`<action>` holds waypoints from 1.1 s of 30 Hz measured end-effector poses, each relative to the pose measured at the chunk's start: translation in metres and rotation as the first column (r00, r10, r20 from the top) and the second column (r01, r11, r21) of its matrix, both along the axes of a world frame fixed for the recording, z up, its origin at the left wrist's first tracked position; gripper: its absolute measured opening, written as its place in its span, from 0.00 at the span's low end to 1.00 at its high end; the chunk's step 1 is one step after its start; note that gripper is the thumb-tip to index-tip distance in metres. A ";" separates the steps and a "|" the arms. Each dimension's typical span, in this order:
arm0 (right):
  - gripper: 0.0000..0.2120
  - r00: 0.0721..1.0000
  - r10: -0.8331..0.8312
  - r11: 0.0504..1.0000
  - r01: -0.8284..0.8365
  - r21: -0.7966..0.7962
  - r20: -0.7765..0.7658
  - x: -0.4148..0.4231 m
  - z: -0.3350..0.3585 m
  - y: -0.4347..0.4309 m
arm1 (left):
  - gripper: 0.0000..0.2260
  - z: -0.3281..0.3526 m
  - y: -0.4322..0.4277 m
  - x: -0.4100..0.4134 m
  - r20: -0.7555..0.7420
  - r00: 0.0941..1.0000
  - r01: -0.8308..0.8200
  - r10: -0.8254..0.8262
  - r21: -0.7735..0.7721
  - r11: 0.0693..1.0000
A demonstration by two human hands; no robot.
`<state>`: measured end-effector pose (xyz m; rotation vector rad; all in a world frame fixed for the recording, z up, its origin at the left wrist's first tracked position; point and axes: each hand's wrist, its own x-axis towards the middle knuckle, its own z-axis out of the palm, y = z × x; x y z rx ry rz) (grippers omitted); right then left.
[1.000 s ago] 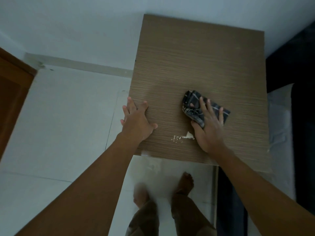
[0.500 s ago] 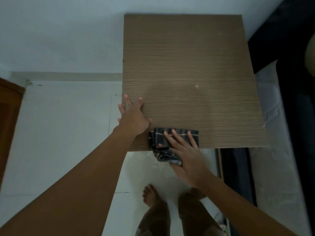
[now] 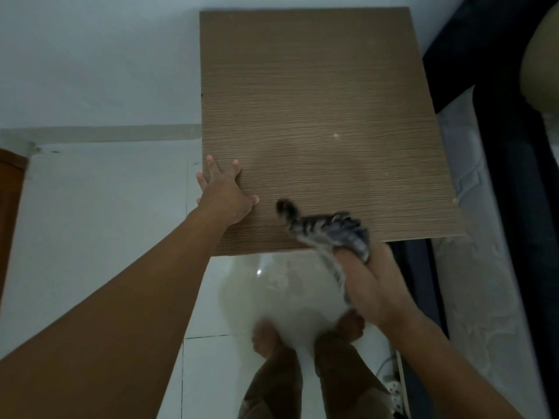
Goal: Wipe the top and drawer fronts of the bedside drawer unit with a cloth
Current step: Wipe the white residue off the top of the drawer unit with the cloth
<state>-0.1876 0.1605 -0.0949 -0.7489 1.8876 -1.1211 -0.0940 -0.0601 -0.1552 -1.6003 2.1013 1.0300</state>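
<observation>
The bedside drawer unit (image 3: 317, 116) shows only its brown wood-grain top, seen from above; the drawer fronts are hidden. My left hand (image 3: 225, 192) lies flat, fingers spread, on the top's near-left corner. My right hand (image 3: 373, 282) is off the near edge, below the top's near-right part, gripping a dark checked cloth (image 3: 335, 231). The cloth is blurred and hangs loose, one end flung up over the near edge of the top. A small white speck (image 3: 335, 135) sits mid-top.
White tiled floor (image 3: 90, 222) spreads left and below, with my bare feet (image 3: 266, 340) on it. A white wall (image 3: 106, 55) stands behind the unit. A bed with a pale mattress (image 3: 484, 267) and dark frame lies right. A brown door edge (image 3: 10, 207) is at the far left.
My right hand has pulled the cloth off the near edge of the top, swung right and lifted it loose. The white crumbs near the front edge are gone. My left hand stayed put.
</observation>
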 end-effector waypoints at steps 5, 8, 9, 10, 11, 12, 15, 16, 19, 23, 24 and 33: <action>0.09 0.963 -0.182 0.981 0.191 0.024 -0.199 -0.017 -0.018 -0.027 | 0.38 -0.001 0.000 0.001 -0.003 1.000 0.010 -0.010 -0.011 1.000; 0.23 0.937 0.071 0.953 0.038 0.301 -0.343 -0.006 -0.053 -0.044 | 0.38 -0.001 -0.001 0.002 -0.011 1.000 0.019 -0.019 -0.019 1.000; 0.25 0.885 0.177 0.948 -0.037 0.316 -0.430 0.004 -0.065 -0.046 | 0.38 -0.002 -0.001 0.003 -0.014 1.000 0.023 -0.023 -0.020 1.000; 0.25 0.815 0.258 0.950 -0.118 0.289 -0.519 0.015 -0.076 -0.047 | 0.38 -0.002 -0.001 0.004 -0.017 0.999 0.026 -0.027 -0.020 0.999; 0.25 0.754 0.312 0.946 -0.191 0.262 -0.577 0.024 -0.084 -0.047 | 0.38 -0.002 -0.002 0.004 -0.020 0.999 0.028 -0.028 -0.017 0.999; 0.25 0.714 0.353 0.935 -0.249 0.251 -0.605 0.031 -0.090 -0.046 | 0.38 -0.003 -0.002 0.004 -0.024 0.999 0.026 -0.026 -0.012 1.000; 0.25 0.646 0.446 0.893 -0.369 0.258 -0.620 0.044 -0.097 -0.039 | 0.37 -0.004 -0.003 0.004 -0.033 0.999 0.012 -0.012 -0.013 1.000; 0.25 0.635 0.455 0.885 -0.398 0.241 -0.624 0.045 -0.098 -0.037 | 0.37 -0.005 -0.002 0.004 -0.027 1.000 0.015 -0.015 -0.021 1.000; 0.23 0.600 0.511 0.832 -0.524 0.181 -0.616 0.041 -0.100 -0.026 | 0.38 -0.006 -0.001 0.004 -0.018 1.000 0.018 -0.019 -0.031 0.999; 0.21 0.648 0.525 0.797 -0.602 0.051 -0.552 0.029 -0.098 -0.011 | 0.38 -0.005 -0.002 0.003 -0.014 1.000 0.012 -0.012 -0.021 1.000; 0.21 0.689 0.497 0.815 -0.580 0.010 -0.527 0.028 -0.096 -0.006 | 0.38 -0.005 -0.002 0.003 -0.015 1.000 0.006 -0.007 -0.021 1.000; 0.08 0.995 0.017 1.000 -0.018 0.008 0.096 0.012 -0.044 0.035 | 0.46 -0.013 0.027 -0.003 0.021 1.000 -0.005 0.007 -0.096 0.995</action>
